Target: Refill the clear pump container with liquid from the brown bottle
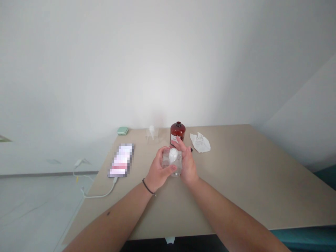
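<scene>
Over the front middle of the table, my left hand [159, 170] is closed round a clear, square-sided bottle [179, 169] with a rounded white top [173, 155]. The thumb lies across its near side. My right hand [189, 164] is against the bottle's right side, its fingers stretched out and apart, pointing up and away. Just behind those fingers stands a dark red-brown bottle [177, 129], upright, with an uncapped narrow neck and a white label partly covered by my fingers. A small black thing [191, 150] shows beside my right fingers, mostly hidden.
A crumpled white tissue [200, 142] lies right of the brown bottle. At the back left are a clear block-like container [152, 134] with a white top and a small green case [122, 131]. A phone [121, 160] with a white cable [101, 196] lies near the table's left edge.
</scene>
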The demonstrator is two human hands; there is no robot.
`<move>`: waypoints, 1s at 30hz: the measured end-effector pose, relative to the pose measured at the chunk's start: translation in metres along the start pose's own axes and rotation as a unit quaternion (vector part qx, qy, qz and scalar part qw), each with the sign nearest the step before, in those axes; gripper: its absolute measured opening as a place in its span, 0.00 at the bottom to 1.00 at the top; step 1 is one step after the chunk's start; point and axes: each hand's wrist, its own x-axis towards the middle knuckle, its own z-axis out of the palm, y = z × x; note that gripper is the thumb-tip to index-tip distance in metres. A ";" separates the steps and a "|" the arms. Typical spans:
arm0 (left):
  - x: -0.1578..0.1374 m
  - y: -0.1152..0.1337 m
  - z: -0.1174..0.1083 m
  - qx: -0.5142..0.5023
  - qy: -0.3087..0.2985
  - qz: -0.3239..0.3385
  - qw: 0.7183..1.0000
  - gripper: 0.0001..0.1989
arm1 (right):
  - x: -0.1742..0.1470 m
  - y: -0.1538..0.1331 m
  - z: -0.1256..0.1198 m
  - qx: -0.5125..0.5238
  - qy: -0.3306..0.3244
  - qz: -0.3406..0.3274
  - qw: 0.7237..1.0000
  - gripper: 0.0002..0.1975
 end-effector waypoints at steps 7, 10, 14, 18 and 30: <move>0.003 -0.003 -0.005 -0.097 -0.018 -0.038 0.994 0.35 | 0.004 0.000 -0.002 0.007 -0.033 0.038 0.999 0.41; 0.006 -0.008 -0.015 -0.083 0.023 -0.010 0.996 0.34 | 0.002 0.003 -0.002 -0.028 -0.036 0.003 0.999 0.38; 0.010 -0.007 -0.023 0.021 0.076 0.007 0.997 0.27 | -0.005 0.003 0.000 -0.090 -0.027 -0.066 0.993 0.33; 0.009 -0.002 -0.020 0.024 0.109 0.009 0.994 0.26 | -0.009 0.000 0.003 -0.134 -0.036 -0.096 0.986 0.32; 0.001 0.005 -0.010 -0.004 -0.018 -0.032 0.999 0.28 | -0.008 -0.006 0.002 -0.074 -0.050 -0.087 0.992 0.31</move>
